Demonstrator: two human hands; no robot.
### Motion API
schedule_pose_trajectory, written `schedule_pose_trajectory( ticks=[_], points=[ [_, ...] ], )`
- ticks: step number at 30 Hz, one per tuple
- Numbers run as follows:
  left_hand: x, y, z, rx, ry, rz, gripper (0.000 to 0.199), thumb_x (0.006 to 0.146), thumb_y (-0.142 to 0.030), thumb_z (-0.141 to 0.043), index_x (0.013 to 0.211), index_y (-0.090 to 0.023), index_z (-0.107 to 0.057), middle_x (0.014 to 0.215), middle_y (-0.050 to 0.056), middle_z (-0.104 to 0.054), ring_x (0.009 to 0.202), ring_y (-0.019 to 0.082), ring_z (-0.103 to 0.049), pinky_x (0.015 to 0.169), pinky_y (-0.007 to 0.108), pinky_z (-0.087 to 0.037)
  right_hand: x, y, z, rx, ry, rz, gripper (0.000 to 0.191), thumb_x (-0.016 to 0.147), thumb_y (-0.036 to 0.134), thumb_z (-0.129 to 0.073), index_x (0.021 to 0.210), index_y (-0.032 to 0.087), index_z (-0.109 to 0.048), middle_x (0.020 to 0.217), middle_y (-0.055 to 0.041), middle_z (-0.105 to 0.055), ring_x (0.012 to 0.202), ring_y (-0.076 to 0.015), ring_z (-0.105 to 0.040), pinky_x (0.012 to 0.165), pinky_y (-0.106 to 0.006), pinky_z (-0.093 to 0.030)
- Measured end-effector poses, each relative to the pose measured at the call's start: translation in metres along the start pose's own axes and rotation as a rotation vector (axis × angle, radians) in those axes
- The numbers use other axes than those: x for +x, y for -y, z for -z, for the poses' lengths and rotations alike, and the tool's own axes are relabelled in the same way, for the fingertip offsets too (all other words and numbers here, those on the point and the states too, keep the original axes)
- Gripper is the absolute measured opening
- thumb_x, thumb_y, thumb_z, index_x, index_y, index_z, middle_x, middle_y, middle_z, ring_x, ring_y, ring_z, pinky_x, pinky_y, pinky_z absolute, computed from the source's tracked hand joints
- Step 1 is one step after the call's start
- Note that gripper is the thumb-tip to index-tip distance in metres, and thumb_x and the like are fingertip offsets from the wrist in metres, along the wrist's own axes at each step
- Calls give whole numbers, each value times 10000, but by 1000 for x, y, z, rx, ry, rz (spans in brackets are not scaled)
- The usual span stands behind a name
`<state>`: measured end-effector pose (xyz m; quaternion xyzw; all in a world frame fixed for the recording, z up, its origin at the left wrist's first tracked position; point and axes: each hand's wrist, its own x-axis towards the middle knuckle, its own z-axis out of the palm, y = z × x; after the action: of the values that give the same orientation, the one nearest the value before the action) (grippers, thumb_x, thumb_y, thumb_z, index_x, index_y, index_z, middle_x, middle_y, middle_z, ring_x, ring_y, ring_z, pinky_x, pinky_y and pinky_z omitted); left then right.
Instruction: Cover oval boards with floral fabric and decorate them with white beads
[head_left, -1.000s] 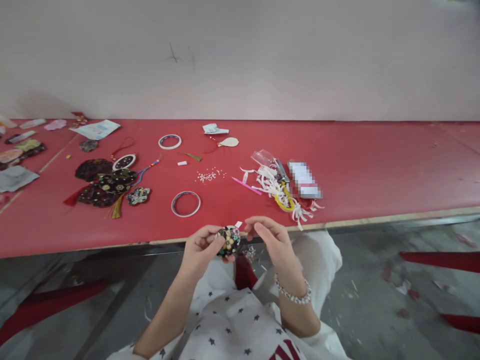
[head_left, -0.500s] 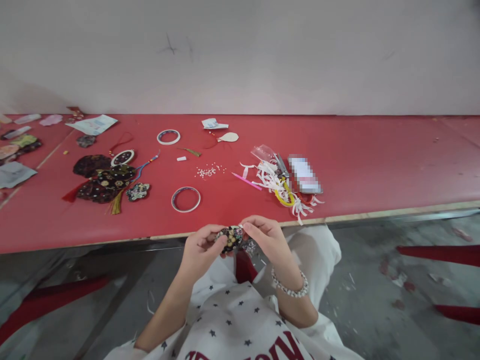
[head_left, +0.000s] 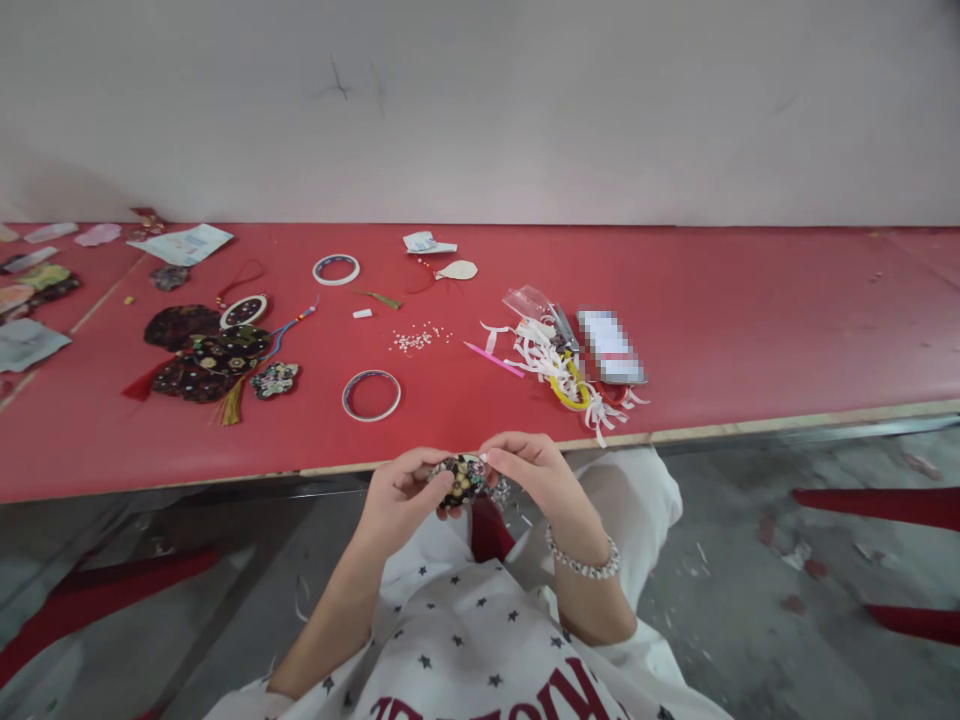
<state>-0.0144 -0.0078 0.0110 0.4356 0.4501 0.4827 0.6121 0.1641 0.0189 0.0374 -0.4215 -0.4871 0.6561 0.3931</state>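
Left hand (head_left: pixel 397 507) grips a dark floral piece (head_left: pixel 465 482) above the lap, by the red table's (head_left: pixel 750 330) near edge | Right hand (head_left: pixel 534 478) — apart a second ago — now pinches its white tab (head_left: pixel 484 457) | both hands engaged

Starred white top (head_left: pixel 469 625), white trousers (head_left: pixel 637 510), bracelet (head_left: pixel 585 570)

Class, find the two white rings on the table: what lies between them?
A small white piece lies between the far ring and the near ring, in the head view.
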Motion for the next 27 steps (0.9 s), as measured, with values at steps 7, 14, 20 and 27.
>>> schedule_pose_trajectory(
  ticks=[7, 14, 20, 27],
  points=[
    [11, 13, 13, 734, -223, -565, 199, 796, -219, -623, 957, -293, -714, 1040, 33, -697, 997, 233, -626, 928, 406, -454, 10, -21, -2, 35, -186, 83, 301, 816, 472, -538, 899, 210, -659, 855, -38, -646, 730, -142, -591, 679, -268, -480],
    [33, 33, 24, 1255, -78, -532, 278, 830, -325, -585, 1098, -303, -653, 1181, 65, -630, 1120, 294, -497, 1016, 511, -247, 24, -45, -1, -196, -356, 135, 227, 806, 395, -562, 929, 207, -596, 923, -52, -630, 804, -157, -590, 752, -286, -482],
    [26, 18, 44, 1262, -387, -461, 475, 875, -315, -481, 1335, -211, -430, 1356, 130, -470, 1231, 299, -395, 1001, 468, -257, 22, -49, 4, -229, -390, 149, 198, 822, 355, -539, 942, 208, -595, 894, -54, -630, 796, -157, -588, 733, -292, -483],
    [38, 11, 102, 1374, -432, -394, 199, 856, -281, -515, 972, -244, -672, 1241, 82, -578, 1184, 308, -434, 979, 496, -226, 23, -50, 3, -318, -431, 158, 209, 832, 348, -529, 946, 189, -601, 897, -71, -646, 751, -153, -597, 685, -286, -492]
  ],
)
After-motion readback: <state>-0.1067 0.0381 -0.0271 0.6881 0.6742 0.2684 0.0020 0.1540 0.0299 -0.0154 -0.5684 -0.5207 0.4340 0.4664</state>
